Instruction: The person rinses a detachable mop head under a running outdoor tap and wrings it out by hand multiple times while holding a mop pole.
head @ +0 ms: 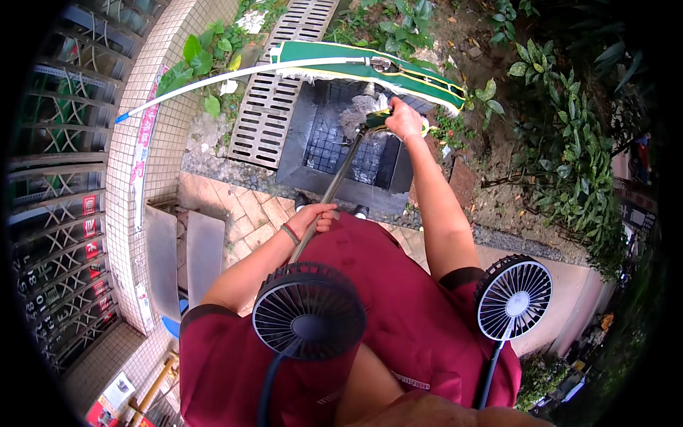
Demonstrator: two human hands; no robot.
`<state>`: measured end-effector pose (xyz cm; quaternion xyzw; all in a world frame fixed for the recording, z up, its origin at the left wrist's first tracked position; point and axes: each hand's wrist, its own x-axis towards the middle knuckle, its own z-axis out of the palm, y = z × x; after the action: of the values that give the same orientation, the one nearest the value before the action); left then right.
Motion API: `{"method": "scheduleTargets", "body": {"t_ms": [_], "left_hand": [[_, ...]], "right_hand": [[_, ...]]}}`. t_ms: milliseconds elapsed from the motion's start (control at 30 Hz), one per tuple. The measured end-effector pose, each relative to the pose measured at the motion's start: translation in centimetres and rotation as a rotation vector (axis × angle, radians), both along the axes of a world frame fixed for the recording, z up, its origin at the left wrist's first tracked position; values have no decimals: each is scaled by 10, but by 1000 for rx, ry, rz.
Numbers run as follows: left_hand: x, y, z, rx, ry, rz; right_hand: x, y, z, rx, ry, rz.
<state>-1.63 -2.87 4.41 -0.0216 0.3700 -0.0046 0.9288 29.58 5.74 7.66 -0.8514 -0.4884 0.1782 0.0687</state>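
Observation:
My left hand [312,219] is closed around the metal pole [341,173] of a mop, low by my body. The mop's head, grey-white strands with a green, yellow-edged backing [378,118], is at the pole's far end, gripped by my right hand [404,118] over a dark tiled basin [341,133] with wet, shiny water in it. Across the basin's far side lies a wide flat mop head [320,68] of green cloth with yellow trim and white fringe. Its white handle [229,74] reaches left to a blue tip by the tiled ledge.
A slotted drain grate [265,120] runs along the basin's left. Leafy plants [571,133] and soil border the right. At left stand a tiled ledge [165,107], a folding metal gate [64,160] and metal panels [204,251]. Two neck-fan heads [309,315] hang before my chest.

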Motion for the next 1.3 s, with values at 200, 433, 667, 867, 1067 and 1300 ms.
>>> {"method": "scheduleTargets", "body": {"t_ms": [200,433,667,867,1067,1300], "left_hand": [[2,7,-1,86,78,-78],[4,17,-13,120,51,-128],[-2,17,-18,93,57,-146],[-10,19,-8,87,131,-176],[-19,20,-16,120,68,-228],[-36,8,-11,113,118,-269]], "right_hand": [[-17,-14,-5,35,1,24],[23,-6,-7,-47,11,-38],[22,-28,-13,-22,4,-30],[6,-53,-18,-19,5,-27],[-7,-89,-28,44,27,-21],[-55,-163,-71,136,-20,-5]]}}
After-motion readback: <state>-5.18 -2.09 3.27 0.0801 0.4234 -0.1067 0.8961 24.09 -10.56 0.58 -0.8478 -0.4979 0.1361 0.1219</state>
